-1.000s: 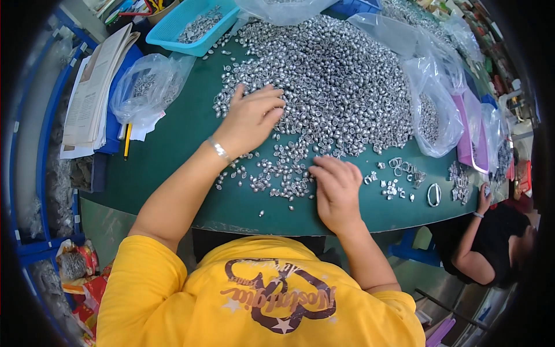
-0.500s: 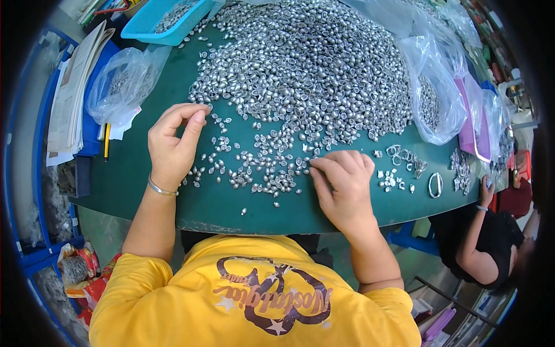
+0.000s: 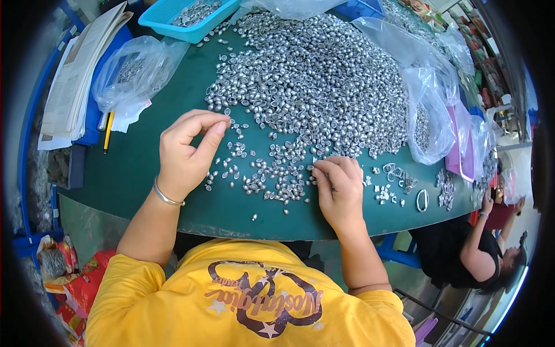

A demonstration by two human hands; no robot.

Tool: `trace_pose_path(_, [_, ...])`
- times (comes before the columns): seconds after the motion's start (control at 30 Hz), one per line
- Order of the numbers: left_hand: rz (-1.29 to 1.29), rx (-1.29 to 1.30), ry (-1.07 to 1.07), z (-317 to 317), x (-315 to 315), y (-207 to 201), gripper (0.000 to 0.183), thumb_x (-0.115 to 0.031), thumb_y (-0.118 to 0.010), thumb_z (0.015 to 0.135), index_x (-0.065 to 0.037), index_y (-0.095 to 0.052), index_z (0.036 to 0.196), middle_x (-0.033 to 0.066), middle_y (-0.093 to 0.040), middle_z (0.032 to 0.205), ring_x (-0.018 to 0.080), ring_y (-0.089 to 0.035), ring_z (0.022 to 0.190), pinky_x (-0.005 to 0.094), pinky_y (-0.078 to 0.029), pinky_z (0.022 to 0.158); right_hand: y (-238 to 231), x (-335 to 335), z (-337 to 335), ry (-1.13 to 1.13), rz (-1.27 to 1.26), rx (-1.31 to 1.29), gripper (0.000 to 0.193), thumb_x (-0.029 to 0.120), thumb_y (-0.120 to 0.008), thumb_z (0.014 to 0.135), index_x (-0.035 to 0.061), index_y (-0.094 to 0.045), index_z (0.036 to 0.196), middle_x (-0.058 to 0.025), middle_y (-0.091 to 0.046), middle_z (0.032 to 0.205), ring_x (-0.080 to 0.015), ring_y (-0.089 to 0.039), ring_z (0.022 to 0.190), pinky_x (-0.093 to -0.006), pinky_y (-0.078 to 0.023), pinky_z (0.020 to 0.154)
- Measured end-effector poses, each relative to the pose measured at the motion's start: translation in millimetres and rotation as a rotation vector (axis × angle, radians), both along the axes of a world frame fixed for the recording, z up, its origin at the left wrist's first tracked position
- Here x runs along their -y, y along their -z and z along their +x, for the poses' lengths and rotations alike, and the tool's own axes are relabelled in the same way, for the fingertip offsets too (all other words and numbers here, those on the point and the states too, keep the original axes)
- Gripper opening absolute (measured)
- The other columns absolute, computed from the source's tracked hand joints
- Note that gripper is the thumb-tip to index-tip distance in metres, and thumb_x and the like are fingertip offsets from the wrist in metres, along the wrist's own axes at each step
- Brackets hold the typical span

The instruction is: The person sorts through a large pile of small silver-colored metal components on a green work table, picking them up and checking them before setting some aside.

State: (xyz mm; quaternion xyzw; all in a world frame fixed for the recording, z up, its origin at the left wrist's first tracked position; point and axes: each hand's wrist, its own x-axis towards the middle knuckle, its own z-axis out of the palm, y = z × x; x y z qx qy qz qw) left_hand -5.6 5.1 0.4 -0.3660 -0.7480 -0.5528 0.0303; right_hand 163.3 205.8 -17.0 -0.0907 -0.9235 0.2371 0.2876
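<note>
My left hand (image 3: 191,151), with a metal bangle (image 3: 167,194) on its wrist, is closed in a pinch of thumb and forefinger at the left edge of a large pile of small silver oval metal pieces (image 3: 312,75). Whatever lies between those fingertips is too small to make out. Closer to me is a looser scatter of the same pieces (image 3: 277,179). My right hand (image 3: 342,191) pinches thumb and forefinger together at the right side of this scatter. Its fingertips hide what they hold, if anything.
Right of my right hand lie several silver ring-like pieces (image 3: 395,172) and an oval metal loop (image 3: 422,200). Clear plastic bags (image 3: 428,124), a purple tray (image 3: 461,150) and a blue basket (image 3: 173,30) flank the pile. Papers (image 3: 78,75) stand left. A co-worker (image 3: 480,251) sits at right.
The whole view has shifted a little. My hands keep their pinches, the left still at the pile's edge and the right at the scatter. The co-worker's head and other hand now show.
</note>
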Motion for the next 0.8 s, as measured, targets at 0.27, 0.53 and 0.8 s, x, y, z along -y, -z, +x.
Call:
trace_pose_path(0.27, [0.016,0.000,0.023,2.5,0.0,-2.8,0.009,-0.002,-0.058,0.086,0.003,-0.064,0.090,0.0093,-0.064,0.087,0.0117,-0.060,0.072,0.0216,-0.047,0.066,7.6,0.4,-3.5,0.017,0.094,0.110,0.014,0.006,-0.069,0.070,0.0081,-0.064,0.083,-0.0024,-0.059,0.083,-0.0231,-0.053,0.080,-0.0347,-0.036,0.070])
trace_pose_path(0.53, [0.033,0.050,0.059,3.7,-0.3,-2.1,0.009,-0.002,-0.058,0.086,0.004,-0.063,0.090,0.0097,-0.063,0.088,0.0118,-0.060,0.071,0.0215,-0.048,0.066,0.4,0.1,-0.3,0.060,0.119,0.066,0.013,0.005,-0.069,0.070,0.0071,-0.063,0.082,-0.0049,-0.059,0.081,-0.0242,-0.054,0.078,-0.0350,-0.038,0.071])
trace_pose_path(0.8, [0.050,0.055,0.049,5.1,-2.1,-0.9,0.009,-0.002,-0.059,0.085,0.004,-0.064,0.089,0.0100,-0.064,0.086,0.0130,-0.061,0.071,0.0225,-0.048,0.065,-3.5,9.5,16.1,-0.080,-1.166,-0.066,0.010,-0.006,-0.054,0.087,-0.0056,-0.058,0.095,-0.0129,-0.065,0.090,-0.0140,-0.063,0.079,-0.0238,-0.053,0.066])
